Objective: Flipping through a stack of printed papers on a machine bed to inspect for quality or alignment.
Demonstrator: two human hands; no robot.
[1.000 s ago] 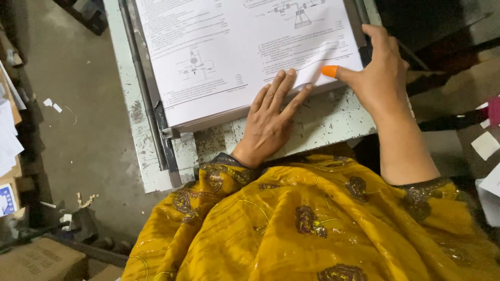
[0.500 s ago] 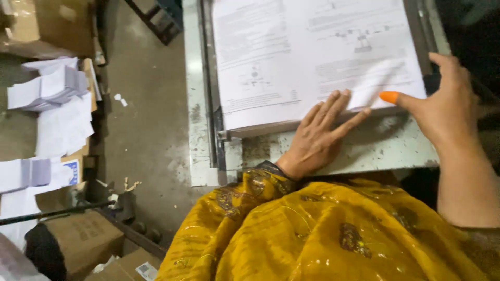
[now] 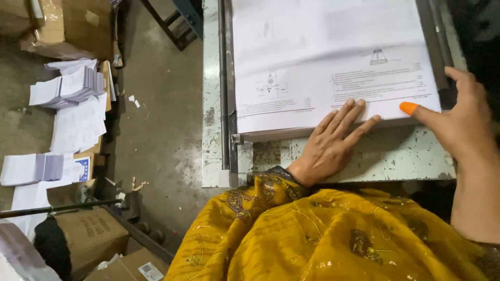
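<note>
A thick stack of white printed sheets (image 3: pixel 333 67) with text and small diagrams lies on a worn pale metal table (image 3: pixel 385 156). My left hand (image 3: pixel 330 145) lies flat, fingers spread, on the table with its fingertips resting on the stack's near edge. My right hand (image 3: pixel 458 119) rests at the stack's near right corner. Its index finger wears an orange rubber finger cap (image 3: pixel 409 107) that touches the top sheet. Neither hand grips anything.
A metal guide rail (image 3: pixel 225 88) runs along the stack's left side. On the dirty floor to the left lie piles of white paper (image 3: pixel 67 88), cardboard boxes (image 3: pixel 88 234) and a dark metal frame (image 3: pixel 172 26). My yellow patterned garment (image 3: pixel 333 239) fills the bottom.
The view has swung left, showing more floor and paper piles. The lifted corner of the top sheet has dropped flat under my right finger. My left hand stays on the stack's edge.
</note>
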